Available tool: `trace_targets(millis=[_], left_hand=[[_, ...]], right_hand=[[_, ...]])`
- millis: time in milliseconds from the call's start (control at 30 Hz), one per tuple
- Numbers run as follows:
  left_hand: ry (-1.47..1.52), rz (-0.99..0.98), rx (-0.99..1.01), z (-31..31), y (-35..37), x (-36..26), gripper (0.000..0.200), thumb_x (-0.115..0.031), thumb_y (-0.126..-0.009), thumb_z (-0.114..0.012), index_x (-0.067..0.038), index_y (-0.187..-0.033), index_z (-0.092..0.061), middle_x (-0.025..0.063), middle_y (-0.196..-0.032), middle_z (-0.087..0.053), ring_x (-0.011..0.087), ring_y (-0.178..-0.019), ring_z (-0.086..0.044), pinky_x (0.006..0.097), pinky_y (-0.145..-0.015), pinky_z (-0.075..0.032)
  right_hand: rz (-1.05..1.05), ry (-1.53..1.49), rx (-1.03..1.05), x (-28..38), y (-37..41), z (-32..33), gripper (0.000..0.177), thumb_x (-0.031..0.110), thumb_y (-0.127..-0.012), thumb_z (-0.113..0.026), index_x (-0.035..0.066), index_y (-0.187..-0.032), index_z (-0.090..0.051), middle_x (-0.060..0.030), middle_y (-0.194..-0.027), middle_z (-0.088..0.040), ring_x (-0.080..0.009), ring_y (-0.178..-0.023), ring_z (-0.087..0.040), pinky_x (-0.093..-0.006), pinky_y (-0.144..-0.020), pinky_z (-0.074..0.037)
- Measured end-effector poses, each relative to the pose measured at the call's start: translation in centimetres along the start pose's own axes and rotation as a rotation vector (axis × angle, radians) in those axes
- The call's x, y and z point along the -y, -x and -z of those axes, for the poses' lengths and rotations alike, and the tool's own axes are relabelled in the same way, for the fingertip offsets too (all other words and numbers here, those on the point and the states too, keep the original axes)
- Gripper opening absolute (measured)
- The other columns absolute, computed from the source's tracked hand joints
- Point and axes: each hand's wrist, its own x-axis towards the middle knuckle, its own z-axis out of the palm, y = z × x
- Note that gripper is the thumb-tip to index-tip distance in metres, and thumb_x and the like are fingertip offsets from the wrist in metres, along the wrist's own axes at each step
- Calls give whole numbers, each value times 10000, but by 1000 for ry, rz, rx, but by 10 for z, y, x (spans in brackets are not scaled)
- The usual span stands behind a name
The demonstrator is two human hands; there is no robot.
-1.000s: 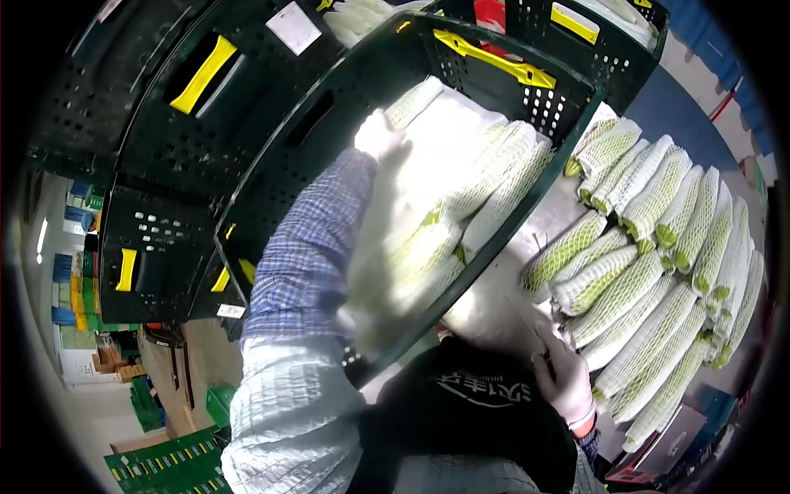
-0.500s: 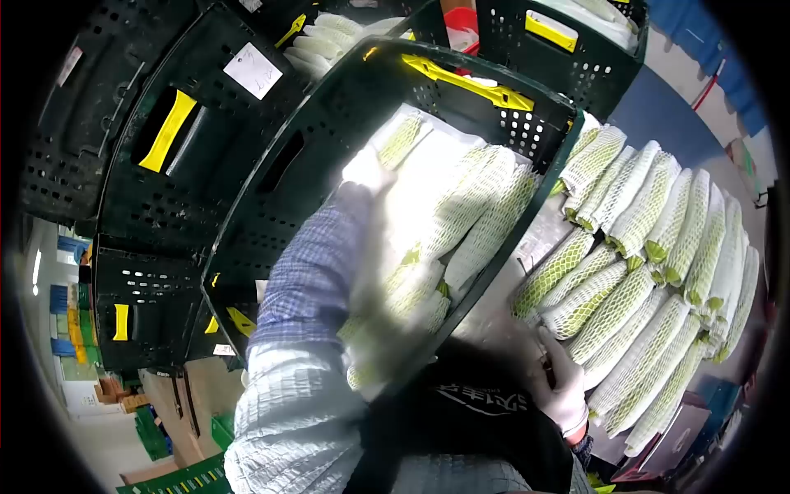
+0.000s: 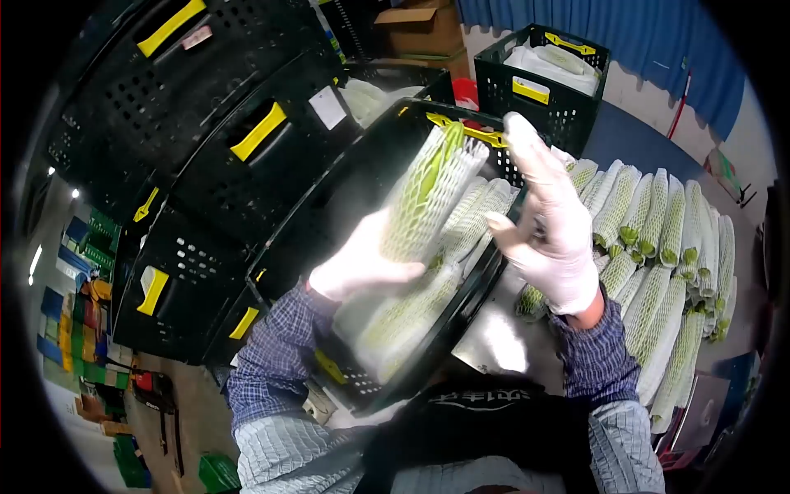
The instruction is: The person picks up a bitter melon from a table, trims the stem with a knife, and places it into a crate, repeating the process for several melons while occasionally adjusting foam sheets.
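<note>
My left hand [image 3: 362, 259], in a white glove, is closed around a long green vegetable in a white foam net sleeve [image 3: 432, 185]. It holds the piece tilted upright above a dark green crate [image 3: 300, 214]. Inside that crate lie more net-sleeved vegetables [image 3: 411, 317], partly hidden by the held one and blurred. My right hand [image 3: 553, 222], also gloved, is raised over the crate's right edge, thumb and fingers apart, with nothing in it. To its right, net-sleeved vegetables [image 3: 654, 214] lie side by side in rows on the table.
Dark crates with yellow handles [image 3: 239, 156] are stacked on the left. Another crate [image 3: 539, 90] with white-wrapped contents stands at the back. Behind it hang blue curtains [image 3: 576, 33], with a cardboard box [image 3: 420, 33] to their left. A green bin [image 3: 218, 471] is on the floor.
My left hand has come up out of the crate, holding a net-sleeved vegetable. My right hand has risen from beside the table rows to the crate's edge. The view has shifted.
</note>
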Motion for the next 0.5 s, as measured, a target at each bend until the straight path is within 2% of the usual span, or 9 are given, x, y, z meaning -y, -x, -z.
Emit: trace_targets(millis=[33,100,200,267,300,333,433,467,500], left_hand=[[5,5,9,-4,11,0,762,-146,-661,-872,-33,-1323,-514,36,-1059,-649,121,-928,-626,294,-846,-525],[68,-16,13,-7,30,3,784,-146,-677,-867,-39,-1356,-492,52,-1099,-637,145,-956,-625,312,-868,-522],[246,-67,5,-8,50,9,775,-140,-721,-836,-34,-1388,-457,80,-1198,-598,178,-1040,-602,339,-920,-504],[363,-38,-56,-7,56,16,770,-119,-736,-803,-13,-1400,-427,89,-1284,-556,185,-1120,-564,358,-962,-484],[530,-81,31,-1,59,27,767,-107,-746,-774,-1,-1415,-413,91,-1285,-557,193,-1140,-560,359,-970,-482],[692,-125,122,-3,62,21,765,-94,-755,-745,11,-1430,-399,94,-1285,-557,200,-1160,-556,360,-977,-480],[603,-318,75,9,62,22,781,-59,-799,-656,32,-1492,-309,118,-1166,-587,198,-986,-621,324,-883,-511],[800,-405,209,11,60,27,786,-58,-804,-667,30,-1495,-303,111,-1113,-597,189,-940,-629,312,-847,-522],[697,-326,-129,6,67,19,1044,-232,-581,-830,22,-1467,-339,95,-1107,-619,198,-977,-641,303,-898,-530]], right_hand=[[96,31,14,8,-13,-6,717,-75,-715,-687,68,-1398,-521,-201,-1443,-504,-188,-952,-685,-265,-740,-546],[180,147,44,20,-17,-20,569,-55,-687,-713,80,-1233,-634,-221,-1392,-538,-323,-1072,-676,-320,-858,-564],[352,146,-47,29,-11,-35,311,-27,-701,-725,47,-987,-628,-183,-1101,-693,-313,-858,-714,-335,-719,-579],[431,15,-36,28,0,-51,349,67,-676,-750,76,-999,-619,-84,-909,-672,-227,-587,-624,-312,-514,-484],[382,-2,53,41,8,-55,360,64,-671,-734,83,-1001,-593,-63,-778,-613,-244,-575,-610,-334,-508,-480],[352,-51,149,49,16,-58,366,53,-673,-728,81,-1008,-585,-74,-748,-600,-268,-583,-616,-356,-516,-491],[220,-137,434,66,39,-66,403,49,-682,-720,90,-1061,-591,-89,-807,-663,-280,-641,-665,-361,-555,-528],[189,-159,486,68,46,-69,424,52,-686,-718,97,-1088,-593,-90,-834,-684,-279,-659,-678,-355,-567,-539],[155,-177,514,69,49,-70,435,56,-697,-708,115,-1116,-604,-81,-853,-702,-271,-670,-690,-340,-574,-549]])
